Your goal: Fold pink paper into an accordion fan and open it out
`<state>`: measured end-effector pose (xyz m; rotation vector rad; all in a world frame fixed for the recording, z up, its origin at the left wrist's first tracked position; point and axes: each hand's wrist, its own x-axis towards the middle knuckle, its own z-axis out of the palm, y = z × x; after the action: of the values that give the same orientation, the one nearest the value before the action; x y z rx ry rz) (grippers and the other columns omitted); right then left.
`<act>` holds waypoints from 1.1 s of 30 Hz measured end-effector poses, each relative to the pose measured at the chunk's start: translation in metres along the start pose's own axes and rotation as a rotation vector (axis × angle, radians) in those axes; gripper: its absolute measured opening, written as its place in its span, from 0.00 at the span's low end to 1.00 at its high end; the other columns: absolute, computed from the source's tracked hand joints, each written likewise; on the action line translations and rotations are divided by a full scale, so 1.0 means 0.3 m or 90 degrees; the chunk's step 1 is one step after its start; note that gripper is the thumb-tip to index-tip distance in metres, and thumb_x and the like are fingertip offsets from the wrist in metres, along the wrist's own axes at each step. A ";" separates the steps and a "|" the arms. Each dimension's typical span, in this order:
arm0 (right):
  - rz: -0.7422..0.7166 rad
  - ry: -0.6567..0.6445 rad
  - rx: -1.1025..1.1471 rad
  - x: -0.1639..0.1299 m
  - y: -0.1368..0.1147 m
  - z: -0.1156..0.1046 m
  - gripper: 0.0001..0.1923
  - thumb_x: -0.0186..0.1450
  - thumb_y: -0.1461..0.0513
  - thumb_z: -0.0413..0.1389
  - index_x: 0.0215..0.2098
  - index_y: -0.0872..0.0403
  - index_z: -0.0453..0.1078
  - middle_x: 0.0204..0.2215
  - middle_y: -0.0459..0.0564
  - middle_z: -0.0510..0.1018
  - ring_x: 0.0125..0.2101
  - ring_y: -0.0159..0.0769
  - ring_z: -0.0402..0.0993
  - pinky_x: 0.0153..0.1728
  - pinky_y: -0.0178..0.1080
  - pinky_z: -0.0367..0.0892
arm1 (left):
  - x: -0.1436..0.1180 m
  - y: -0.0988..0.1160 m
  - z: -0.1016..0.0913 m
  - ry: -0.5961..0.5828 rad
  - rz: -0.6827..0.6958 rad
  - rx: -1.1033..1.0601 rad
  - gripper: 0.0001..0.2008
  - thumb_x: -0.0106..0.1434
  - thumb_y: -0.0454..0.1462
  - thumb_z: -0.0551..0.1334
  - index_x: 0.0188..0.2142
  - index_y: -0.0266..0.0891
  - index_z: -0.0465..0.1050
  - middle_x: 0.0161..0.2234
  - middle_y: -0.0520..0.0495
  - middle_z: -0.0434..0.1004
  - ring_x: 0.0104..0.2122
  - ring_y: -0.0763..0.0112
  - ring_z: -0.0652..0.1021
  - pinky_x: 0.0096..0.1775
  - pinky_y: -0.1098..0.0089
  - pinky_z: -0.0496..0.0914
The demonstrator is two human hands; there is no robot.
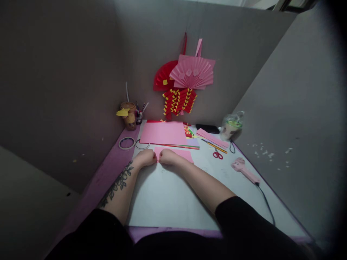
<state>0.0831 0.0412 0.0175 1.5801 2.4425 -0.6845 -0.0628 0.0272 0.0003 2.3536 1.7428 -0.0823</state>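
Note:
My left hand (146,157) and my right hand (167,157) are side by side, both closed, their knuckles close together. They pinch the near edge of a small pink paper (182,153) lying on the white board (173,202). The fingertips are tucked under, so the exact hold is hidden. Just beyond lies a larger pink sheet (164,133) on top of a stack of coloured paper. Two rolls of tape are close to my left hand: a wide tape roll (121,147) and a thinner tape roll (138,147).
Red-handled scissors (217,155), pencils (217,145), pink strips (213,138) and a pink heat-gun-like tool (245,171) with a cord lie on the right. Cups stand at the back left (129,115) and back right (231,127). A pink paper fan (193,73) hangs on the wall.

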 end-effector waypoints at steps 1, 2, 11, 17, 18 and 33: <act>-0.001 -0.001 -0.001 -0.002 0.000 0.000 0.11 0.51 0.66 0.54 0.31 0.59 0.75 0.27 0.53 0.78 0.26 0.36 0.72 0.24 0.32 0.59 | -0.001 0.000 -0.001 -0.002 -0.002 0.002 0.16 0.57 0.42 0.54 0.34 0.37 0.77 0.35 0.38 0.78 0.34 0.62 0.77 0.35 0.69 0.67; -0.002 0.000 -0.001 -0.004 -0.001 -0.001 0.11 0.51 0.66 0.54 0.31 0.59 0.75 0.27 0.53 0.78 0.26 0.36 0.72 0.24 0.31 0.59 | -0.002 0.001 -0.002 -0.003 -0.003 0.004 0.16 0.58 0.42 0.54 0.34 0.37 0.77 0.36 0.38 0.78 0.34 0.61 0.77 0.35 0.68 0.67; -0.011 0.013 0.007 -0.013 0.008 -0.002 0.10 0.53 0.63 0.54 0.32 0.56 0.73 0.29 0.50 0.78 0.28 0.34 0.72 0.24 0.31 0.58 | -0.014 0.016 -0.013 0.004 -0.008 0.010 0.16 0.58 0.41 0.53 0.33 0.35 0.77 0.37 0.36 0.77 0.37 0.58 0.77 0.36 0.67 0.67; -0.007 0.027 0.011 -0.003 0.025 0.003 0.14 0.52 0.62 0.56 0.37 0.54 0.71 0.31 0.49 0.77 0.28 0.35 0.71 0.23 0.31 0.57 | -0.014 -0.029 0.004 0.021 -0.057 -0.025 0.12 0.55 0.41 0.57 0.33 0.37 0.74 0.33 0.41 0.77 0.32 0.62 0.76 0.31 0.70 0.65; -0.006 0.029 0.011 -0.003 0.027 0.003 0.15 0.52 0.62 0.56 0.38 0.54 0.71 0.32 0.49 0.77 0.28 0.35 0.71 0.23 0.31 0.57 | -0.014 -0.036 0.006 0.028 -0.057 -0.034 0.12 0.55 0.41 0.57 0.35 0.37 0.73 0.33 0.43 0.77 0.31 0.64 0.76 0.31 0.70 0.65; -0.039 0.040 0.040 0.020 0.036 0.021 0.12 0.53 0.57 0.57 0.34 0.54 0.71 0.28 0.48 0.76 0.26 0.33 0.68 0.24 0.32 0.55 | 0.026 -0.021 0.077 0.074 0.055 -0.239 0.08 0.53 0.35 0.59 0.33 0.39 0.74 0.31 0.48 0.77 0.30 0.69 0.75 0.33 0.73 0.64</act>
<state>0.0895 0.0469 0.0065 1.5789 2.5479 -0.7386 -0.0645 0.0317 -0.0243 2.1866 1.5396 0.3699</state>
